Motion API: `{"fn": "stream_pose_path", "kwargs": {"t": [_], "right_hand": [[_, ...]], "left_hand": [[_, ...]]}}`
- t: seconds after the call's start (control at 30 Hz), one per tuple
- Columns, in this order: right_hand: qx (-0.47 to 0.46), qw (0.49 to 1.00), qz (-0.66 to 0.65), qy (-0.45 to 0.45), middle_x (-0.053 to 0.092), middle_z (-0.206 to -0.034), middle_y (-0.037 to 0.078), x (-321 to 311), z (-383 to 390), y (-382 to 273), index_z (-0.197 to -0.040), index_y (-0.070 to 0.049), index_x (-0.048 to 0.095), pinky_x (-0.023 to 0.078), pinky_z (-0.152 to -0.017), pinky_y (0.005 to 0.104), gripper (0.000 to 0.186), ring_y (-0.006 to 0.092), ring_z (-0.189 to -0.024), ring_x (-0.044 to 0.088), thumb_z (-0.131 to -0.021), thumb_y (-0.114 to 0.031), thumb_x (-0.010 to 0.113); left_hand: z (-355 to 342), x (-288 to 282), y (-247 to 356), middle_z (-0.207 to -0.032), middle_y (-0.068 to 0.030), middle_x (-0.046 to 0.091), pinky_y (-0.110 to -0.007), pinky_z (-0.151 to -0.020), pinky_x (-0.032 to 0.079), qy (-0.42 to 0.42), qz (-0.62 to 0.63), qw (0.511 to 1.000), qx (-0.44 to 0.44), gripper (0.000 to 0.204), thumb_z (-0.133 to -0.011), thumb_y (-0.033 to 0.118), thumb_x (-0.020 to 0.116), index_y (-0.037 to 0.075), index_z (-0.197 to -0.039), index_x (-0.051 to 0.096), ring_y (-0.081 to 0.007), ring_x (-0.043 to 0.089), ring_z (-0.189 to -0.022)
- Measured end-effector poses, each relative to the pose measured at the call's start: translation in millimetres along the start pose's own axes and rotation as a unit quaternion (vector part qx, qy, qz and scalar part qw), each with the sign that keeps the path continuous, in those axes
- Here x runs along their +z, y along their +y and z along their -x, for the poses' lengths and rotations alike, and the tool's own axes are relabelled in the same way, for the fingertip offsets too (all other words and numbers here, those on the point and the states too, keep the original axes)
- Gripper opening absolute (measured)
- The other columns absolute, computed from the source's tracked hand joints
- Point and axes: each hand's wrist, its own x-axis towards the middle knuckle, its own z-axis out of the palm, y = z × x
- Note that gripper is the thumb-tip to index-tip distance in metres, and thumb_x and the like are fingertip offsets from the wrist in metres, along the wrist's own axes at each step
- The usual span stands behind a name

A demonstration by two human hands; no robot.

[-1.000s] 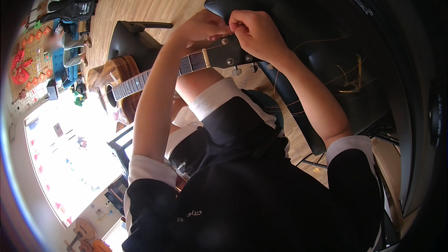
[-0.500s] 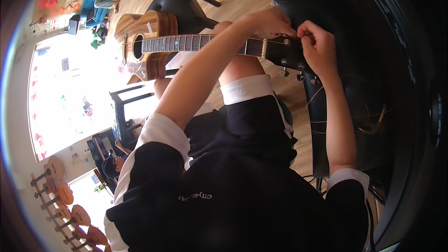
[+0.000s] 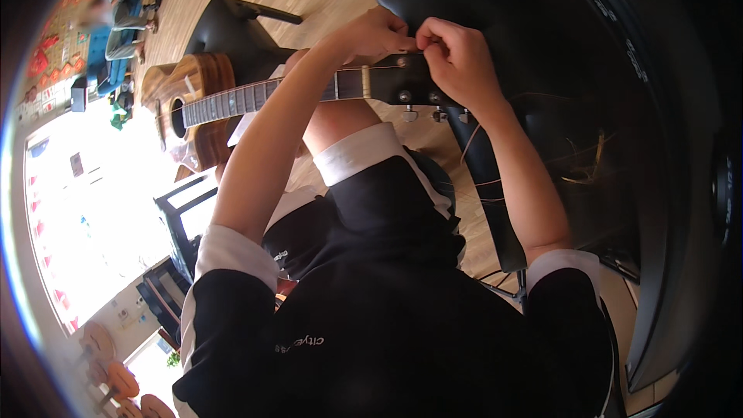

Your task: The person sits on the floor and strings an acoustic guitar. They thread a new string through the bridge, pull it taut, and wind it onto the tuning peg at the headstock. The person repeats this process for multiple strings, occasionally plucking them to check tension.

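An acoustic guitar (image 3: 209, 75) with a striped brown wooden body lies across in front of me, its neck pointing right. The black headstock (image 3: 385, 87) carries silver tuning pegs (image 3: 410, 114) along its near side. My left hand (image 3: 377, 35) is at the headstock's far edge with its fingers pinched. Close against it, my right hand (image 3: 458, 58) is closed too, thumb and forefinger together over the headstock's end. What lies between the fingertips is too small to make out. A thin copper-coloured string runs along the neck toward the hands.
Loose thin strings (image 3: 592, 161) lie on the black padded seat (image 3: 534, 124) to my right. A black stool (image 3: 232, 31) stands behind the guitar body. Another person (image 3: 120, 23) sits far left, and small guitars (image 3: 122, 379) hang on the lower-left wall.
The whole view has shifted, so the guitar and both hands sit further left in the picture. My hands stay pinched together at the headstock, with little visible change in their grip.
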Motion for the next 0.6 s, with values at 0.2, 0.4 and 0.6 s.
{"fn": "stream_pose_path", "kwargs": {"t": [0.2,0.4,0.6], "right_hand": [[0.032,0.999,0.003,-0.005,0.065,-0.074,0.015,-2.3,1.0,-3.3,-0.078,-0.002,0.062,0.050,-0.059,0.0385,0.008,0.0340,-0.065,0.064,-0.080,0.000,0.055],[0.018,1.000,0.009,-0.003,0.066,-0.074,0.014,0.7,0.1,-2.5,-0.077,-0.003,0.066,0.051,-0.060,0.0387,0.011,0.0325,-0.065,0.065,-0.080,-0.001,0.056],[-0.003,1.000,0.017,0.001,0.066,-0.074,0.013,0.5,1.4,0.4,-0.075,-0.004,0.069,0.052,-0.059,0.0372,0.012,0.0310,-0.063,0.066,-0.079,-0.001,0.057]], "left_hand": [[18.1,-12.5,11.7,-0.076,0.0026,0.062,-0.025,-0.067,0.045,-0.047,0.080,0.993,0.074,0.022,-0.089,0.023,0.069,0.002,-0.093,0.073,-0.0087,0.055,-0.072],[11.9,-5.3,-5.1,-0.073,0.0042,0.061,-0.024,-0.062,0.042,-0.037,0.123,0.988,0.087,0.020,-0.091,0.021,0.068,0.002,-0.093,0.073,-0.0060,0.053,-0.069],[2.2,1.4,4.2,-0.073,0.0044,0.061,-0.023,-0.060,0.040,0.000,0.008,0.999,0.048,0.023,-0.090,0.023,0.069,0.002,-0.097,0.074,-0.0051,0.051,-0.068]]}}
